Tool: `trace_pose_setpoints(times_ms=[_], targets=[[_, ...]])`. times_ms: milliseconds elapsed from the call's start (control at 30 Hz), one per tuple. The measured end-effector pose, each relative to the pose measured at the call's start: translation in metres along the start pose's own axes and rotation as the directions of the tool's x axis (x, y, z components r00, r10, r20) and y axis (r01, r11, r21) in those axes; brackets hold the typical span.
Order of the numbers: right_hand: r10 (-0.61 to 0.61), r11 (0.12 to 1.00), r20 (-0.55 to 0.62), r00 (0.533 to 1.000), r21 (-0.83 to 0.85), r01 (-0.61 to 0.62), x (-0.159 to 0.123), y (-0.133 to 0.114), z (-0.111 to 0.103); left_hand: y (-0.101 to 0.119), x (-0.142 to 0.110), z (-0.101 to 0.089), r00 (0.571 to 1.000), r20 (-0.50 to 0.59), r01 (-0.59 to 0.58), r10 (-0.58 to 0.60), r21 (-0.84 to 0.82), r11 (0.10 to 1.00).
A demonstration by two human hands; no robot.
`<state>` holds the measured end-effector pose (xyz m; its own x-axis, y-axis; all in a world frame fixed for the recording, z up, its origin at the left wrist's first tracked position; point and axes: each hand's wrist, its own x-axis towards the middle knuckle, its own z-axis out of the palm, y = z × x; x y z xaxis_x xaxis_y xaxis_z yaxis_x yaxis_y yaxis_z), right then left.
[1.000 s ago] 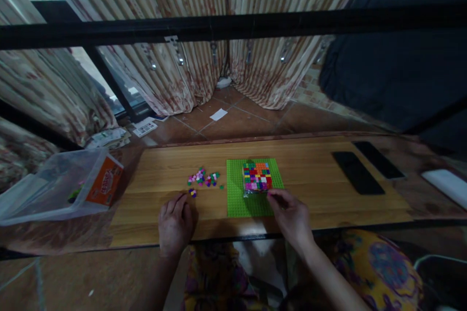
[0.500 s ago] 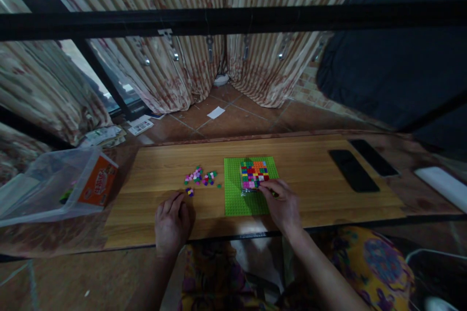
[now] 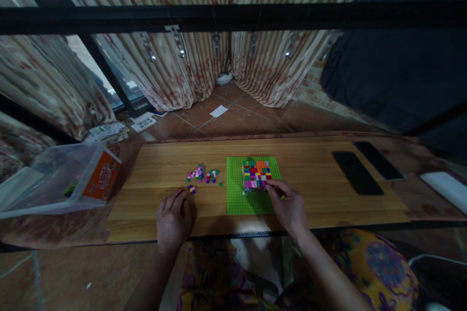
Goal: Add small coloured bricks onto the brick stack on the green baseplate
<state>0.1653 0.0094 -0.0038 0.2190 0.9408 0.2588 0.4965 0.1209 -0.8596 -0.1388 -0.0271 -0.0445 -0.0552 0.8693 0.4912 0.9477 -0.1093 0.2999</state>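
Right hand (image 3: 288, 206) moved onto block square (image 3: 257, 175) | 1 baseplate (image 3: 248, 199) | 2 phones (image 3: 357, 172)

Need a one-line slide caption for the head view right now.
Right hand touches the multicoloured brick block on the green baseplate; left hand rests near loose bricks.

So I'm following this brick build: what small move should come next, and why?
Probably the left hand should pick a brick from the loose bricks just beyond its fingertips: it lies flat and empty on the table, while the right hand touches the brick block on the green baseplate.
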Motion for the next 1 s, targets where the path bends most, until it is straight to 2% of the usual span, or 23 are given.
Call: trace_pose_setpoints(times_ms=[200, 300, 400, 500, 633, 833, 900, 1000], targets=[[0.102, 0.994, -0.063, 0.993, 0.034, -0.1, 0.001, -0.003, 0.0, -0.002, 0.0, 0.001, 1.0, 0.006, -0.002, 0.002, 0.002, 1.0], [0.145, 0.989, -0.109, 0.983, -0.017, -0.147, 0.003, -0.004, 0.004, -0.002, -0.001, 0.001, 1.0, 0.015, 0.004, -0.004, 0.002, 1.0], [0.15, 0.982, -0.146, 0.978, -0.091, -0.164, 0.004, -0.003, 0.009, -0.002, -0.001, 0.001, 1.0, 0.01, 0.012, -0.012, -0.012, 1.0], [0.154, 0.984, -0.163, 0.974, -0.059, -0.165, 0.004, 0.001, 0.014, -0.002, -0.001, 0.001, 1.0, 0.013, 0.016, -0.016, -0.03, 0.999], [0.244, 0.968, -0.145, 0.959, 0.102, -0.23, 0.006, 0.009, 0.015, 0.0, -0.001, 0.0, 0.999, 0.025, 0.032, -0.032, -0.023, 0.999], [0.433, 0.876, -0.053, 0.9, 0.26, -0.406, 0.014, 0.011, 0.012, 0.002, -0.002, 0.0, 0.999, 0.03, 0.046, -0.046, -0.015, 0.999], [0.446, 0.872, -0.038, 0.894, 0.241, -0.425, 0.016, 0.013, 0.011, 0.002, -0.003, 0.0, 0.998, 0.031, 0.054, -0.053, -0.022, 0.998], [0.395, 0.905, -0.063, 0.916, 0.196, -0.377, 0.015, 0.014, 0.008, 0.002, -0.003, 0.0, 0.998, 0.034, 0.063, -0.062, -0.038, 0.997]])
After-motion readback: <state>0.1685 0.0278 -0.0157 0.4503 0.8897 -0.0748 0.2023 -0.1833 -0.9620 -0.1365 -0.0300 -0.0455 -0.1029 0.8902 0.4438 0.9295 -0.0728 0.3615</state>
